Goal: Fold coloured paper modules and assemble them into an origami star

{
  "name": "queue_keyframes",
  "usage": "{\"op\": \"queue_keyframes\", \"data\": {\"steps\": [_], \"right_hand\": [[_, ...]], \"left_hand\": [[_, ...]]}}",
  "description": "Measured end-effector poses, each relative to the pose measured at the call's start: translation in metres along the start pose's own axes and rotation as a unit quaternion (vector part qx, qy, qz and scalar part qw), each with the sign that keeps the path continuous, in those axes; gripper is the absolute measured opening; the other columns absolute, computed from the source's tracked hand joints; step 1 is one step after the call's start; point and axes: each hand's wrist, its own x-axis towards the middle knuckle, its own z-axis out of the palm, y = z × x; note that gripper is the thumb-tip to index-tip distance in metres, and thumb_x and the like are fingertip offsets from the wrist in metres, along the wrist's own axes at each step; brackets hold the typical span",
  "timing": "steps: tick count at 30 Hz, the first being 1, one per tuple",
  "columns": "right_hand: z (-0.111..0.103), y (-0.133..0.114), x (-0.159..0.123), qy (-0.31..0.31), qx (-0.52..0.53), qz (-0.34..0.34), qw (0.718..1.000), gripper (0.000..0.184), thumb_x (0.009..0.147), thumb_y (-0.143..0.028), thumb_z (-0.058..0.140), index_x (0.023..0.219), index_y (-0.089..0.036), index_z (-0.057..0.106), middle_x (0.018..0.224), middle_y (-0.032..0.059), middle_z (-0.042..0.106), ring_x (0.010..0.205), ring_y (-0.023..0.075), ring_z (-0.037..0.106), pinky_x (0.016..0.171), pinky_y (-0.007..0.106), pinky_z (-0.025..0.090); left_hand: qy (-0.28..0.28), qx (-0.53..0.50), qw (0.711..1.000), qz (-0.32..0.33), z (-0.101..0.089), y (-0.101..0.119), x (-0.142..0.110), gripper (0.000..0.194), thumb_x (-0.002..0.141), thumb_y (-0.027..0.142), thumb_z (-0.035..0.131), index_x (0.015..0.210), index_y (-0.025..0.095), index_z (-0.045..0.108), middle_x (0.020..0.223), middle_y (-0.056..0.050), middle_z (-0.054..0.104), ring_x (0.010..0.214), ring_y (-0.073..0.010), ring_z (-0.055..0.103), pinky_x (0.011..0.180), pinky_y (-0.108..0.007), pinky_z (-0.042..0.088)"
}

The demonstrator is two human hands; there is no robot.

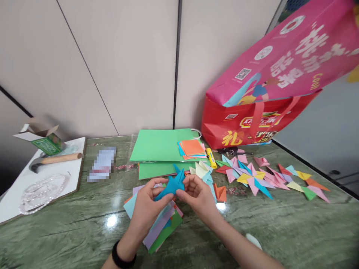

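Note:
Both my hands hold a blue folded paper piece (173, 184) above the green marble table (70, 239). My left hand (148, 207), with a black band on the wrist, pinches its lower left part. My right hand (198, 194) pinches its right side with closed fingers. Under my hands lies a fanned stack of coloured paper squares (161, 229). Just behind the blue piece sit pale yellow and light blue folded pieces (202, 171).
Large green sheets (161, 145) with a small pile of orange squares (192, 147) lie behind, beside a yellow glue stick (211, 157). Several folded paper stars (254, 177) spread to the right. Red and pink bags (266, 93) stand at the back right. A white board (17, 194) with a hammer (54, 160), beads and a small box lies left.

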Motion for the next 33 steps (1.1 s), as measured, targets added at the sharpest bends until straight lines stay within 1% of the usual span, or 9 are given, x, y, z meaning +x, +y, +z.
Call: {"op": "queue_keyframes", "data": {"steps": [4,8,11,14,17,21,25,30,33], "right_hand": [[-0.0007,-0.0017,-0.0002,-0.015,-0.002,0.017,1.0,0.034,0.06,-0.026,0.077,0.08,-0.02,0.05,0.062,-0.0042,0.058,0.057,0.0108,0.055,0.052,0.021,0.045],[-0.0018,-0.0042,0.0018,-0.016,0.011,0.041,0.999,0.045,0.056,-0.03,0.08,0.091,-0.019,0.055,0.07,0.0004,0.064,0.065,0.0158,0.061,0.06,0.027,0.05],[-0.0023,-0.0052,0.0029,-0.014,0.003,0.041,0.999,0.038,0.053,-0.031,0.081,0.082,-0.018,0.062,0.07,0.0018,0.065,0.066,0.0162,0.06,0.063,0.029,0.051],[-0.0037,-0.0034,0.0031,-0.005,0.012,0.049,0.999,0.028,0.053,-0.031,0.081,0.07,-0.017,0.063,0.063,-0.0006,0.063,0.059,0.0132,0.058,0.058,0.026,0.049],[-0.005,-0.0013,0.0027,-0.007,0.041,0.064,0.997,0.025,0.055,-0.03,0.08,0.067,-0.017,0.062,0.058,-0.0029,0.06,0.055,0.0108,0.055,0.054,0.023,0.047],[-0.0041,-0.0014,0.0024,-0.026,0.058,0.086,0.994,0.028,0.055,-0.034,0.08,0.067,-0.017,0.061,0.058,-0.0044,0.057,0.054,0.0096,0.053,0.053,0.022,0.046],[-0.0029,-0.0007,0.0026,-0.054,-0.003,0.084,0.995,0.032,0.057,-0.041,0.078,0.061,-0.016,0.058,0.055,-0.0039,0.054,0.052,0.0107,0.05,0.05,0.023,0.043],[-0.0034,-0.0013,0.0034,-0.011,-0.001,0.07,0.998,0.035,0.062,-0.044,0.074,0.055,-0.017,0.052,0.049,-0.005,0.049,0.046,0.0086,0.043,0.046,0.021,0.037],[-0.0035,-0.0026,0.0038,0.001,0.005,0.079,0.997,0.038,0.059,-0.046,0.075,0.053,-0.017,0.052,0.048,-0.005,0.048,0.046,0.0089,0.042,0.046,0.021,0.037]], "left_hand": [[-0.045,-0.003,0.998,-0.036,-0.0016,0.001,0.0008,0.018,0.062,0.024,0.074,0.074,0.014,0.066,0.07,-0.004,0.074,0.066,-0.0215,0.069,0.066,-0.03,0.055],[-0.043,-0.062,0.995,-0.063,-0.0011,0.0026,0.0012,0.021,0.064,0.03,0.074,0.075,0.013,0.068,0.069,-0.006,0.074,0.065,-0.0218,0.07,0.066,-0.031,0.056],[-0.045,-0.079,0.994,-0.068,-0.001,0.0025,0.001,0.022,0.063,0.029,0.075,0.077,0.013,0.068,0.071,-0.007,0.075,0.067,-0.022,0.071,0.066,-0.03,0.056],[-0.045,-0.075,0.994,-0.069,-0.0003,0.0027,0.0,0.023,0.063,0.029,0.075,0.075,0.011,0.068,0.069,-0.008,0.075,0.066,-0.0219,0.07,0.064,-0.029,0.056],[-0.041,-0.075,0.994,-0.063,0.0007,0.0029,-0.0009,0.022,0.062,0.028,0.076,0.074,0.011,0.069,0.07,-0.008,0.075,0.064,-0.0209,0.07,0.063,-0.029,0.056],[-0.046,-0.081,0.993,-0.071,0.001,0.0009,-0.0004,0.023,0.061,0.028,0.077,0.073,0.011,0.069,0.068,-0.008,0.075,0.064,-0.0214,0.07,0.063,-0.03,0.056],[-0.067,-0.064,0.992,-0.092,0.0005,0.0009,0.0004,0.025,0.059,0.031,0.078,0.071,0.012,0.068,0.064,-0.007,0.074,0.063,-0.0234,0.071,0.061,-0.031,0.057],[-0.119,-0.074,0.987,-0.078,-0.0012,0.0063,-0.0009,0.032,0.057,0.022,0.078,0.087,0.015,0.069,0.084,-0.007,0.076,0.087,-0.0272,0.069,0.077,-0.035,0.054],[-0.136,-0.066,0.985,-0.088,-0.0013,0.0077,-0.0018,0.036,0.056,0.018,0.078,0.091,0.017,0.068,0.086,-0.006,0.076,0.092,-0.0276,0.067,0.081,-0.037,0.052]]}}
